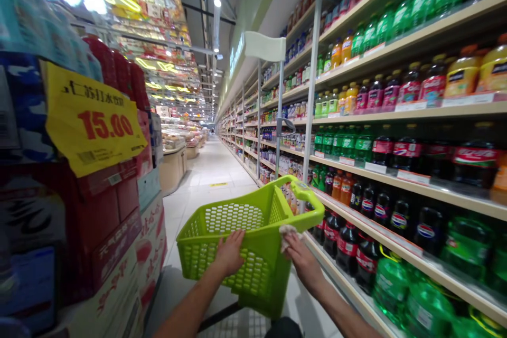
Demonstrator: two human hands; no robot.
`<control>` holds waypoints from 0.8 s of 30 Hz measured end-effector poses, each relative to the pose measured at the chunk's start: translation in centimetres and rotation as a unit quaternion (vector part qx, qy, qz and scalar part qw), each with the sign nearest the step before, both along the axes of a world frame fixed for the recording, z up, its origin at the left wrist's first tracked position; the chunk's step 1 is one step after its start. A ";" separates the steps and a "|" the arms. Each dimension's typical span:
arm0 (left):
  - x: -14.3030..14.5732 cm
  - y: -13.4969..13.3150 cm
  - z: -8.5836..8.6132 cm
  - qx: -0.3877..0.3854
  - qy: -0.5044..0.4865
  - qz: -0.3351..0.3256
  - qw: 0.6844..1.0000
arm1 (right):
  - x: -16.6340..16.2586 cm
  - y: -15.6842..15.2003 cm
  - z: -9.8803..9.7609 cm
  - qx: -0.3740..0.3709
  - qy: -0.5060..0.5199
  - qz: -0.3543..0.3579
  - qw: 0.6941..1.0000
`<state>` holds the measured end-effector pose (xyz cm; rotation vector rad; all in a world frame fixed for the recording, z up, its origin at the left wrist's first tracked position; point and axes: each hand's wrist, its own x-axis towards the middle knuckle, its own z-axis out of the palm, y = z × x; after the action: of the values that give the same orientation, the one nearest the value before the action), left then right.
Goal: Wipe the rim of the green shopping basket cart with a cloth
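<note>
Pressing a crumpled whitish cloth (pixel 285 231) against the lime-green shopping cart (pixel 273 272) near its handle (pixel 315 203), the right grip (pixel 301 260) is closed over the wad; the left grip (pixel 229 257) rests at the rim (pixel 257 230), whether clasping it I cannot tell. The cart stands between shelves (pixel 356 118) of soft-drink bottles (pixel 382 208) on the right and stacked cartons (pixel 105 203) with a yellow price sign (pixel 95 121) on the left.

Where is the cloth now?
Right of centre in the head view, the cloth is under the right hand, against the green cart near its handle.
</note>
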<state>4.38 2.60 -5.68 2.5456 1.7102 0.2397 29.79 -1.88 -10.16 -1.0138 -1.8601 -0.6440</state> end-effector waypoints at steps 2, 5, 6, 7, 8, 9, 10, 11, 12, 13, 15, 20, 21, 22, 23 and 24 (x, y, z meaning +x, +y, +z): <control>-0.4 0.1 -0.3 -0.001 -0.001 0.030 1.000 | 1.4 -0.2 1.9 0.008 0.022 -0.026 0.999; -0.4 0.1 -0.7 -0.006 0.000 0.068 0.998 | 2.3 0.7 5.3 0.024 0.096 -0.114 0.989; -0.4 0.0 -0.7 -0.007 0.001 0.068 0.998 | 1.8 1.4 5.8 0.015 0.102 -0.127 0.987; -0.3 -0.1 -0.7 -0.010 0.002 0.068 0.998 | 0.8 2.2 5.8 0.001 0.094 -0.126 0.988; -0.3 -0.2 -0.6 -0.014 0.003 0.068 0.998 | -0.5 2.9 5.4 -0.014 0.072 -0.108 0.991; -0.3 -0.3 -0.6 -0.017 0.005 0.064 0.998 | -1.9 3.6 4.7 -0.028 0.043 -0.081 0.995; -0.5 -0.4 -0.5 -0.019 0.007 0.059 0.998 | -3.2 4.2 3.9 -0.036 0.014 -0.051 0.998; -0.6 -0.5 -0.5 -0.019 0.008 0.054 0.998 | -4.2 4.5 3.3 -0.038 -0.010 -0.026 0.999; -0.8 -0.5 -0.5 -0.018 0.009 0.054 0.998 | -4.6 4.7 3.0 -0.038 -0.028 -0.010 0.999; -1.1 -0.5 -0.5 -0.017 0.008 0.060 0.998 | -4.3 4.6 3.0 -0.037 -0.040 -0.008 0.998; -1.4 -0.5 -0.7 -0.014 0.006 0.084 0.996 | -2.0 4.1 4.2 -0.037 -0.041 -0.049 0.997; -1.4 -0.8 -1.3 -0.021 -0.009 0.106 0.994 | 2.1 2.7 7.4 -0.078 0.028 -0.199 0.976; -1.4 -0.9 -1.3 -0.024 -0.015 0.102 0.994 | 0.9 2.8 7.1 -0.101 0.028 -0.191 0.976; -1.4 -1.0 -1.3 -0.027 -0.024 0.097 0.995 | -0.8 2.9 6.6 -0.129 0.021 -0.166 0.978; -1.3 -1.0 -1.2 -0.031 -0.039 0.093 0.994 | -2.8 3.0 6.0 -0.156 0.010 -0.129 0.979; -1.2 -1.0 -1.0 -0.035 -0.063 0.092 0.993 | -5.0 3.2 5.3 -0.182 0.001 -0.085 0.980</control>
<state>3.22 1.62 -6.69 2.2719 1.8704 0.3371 24.76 1.30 -4.85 -1.4199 -1.9462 -0.4055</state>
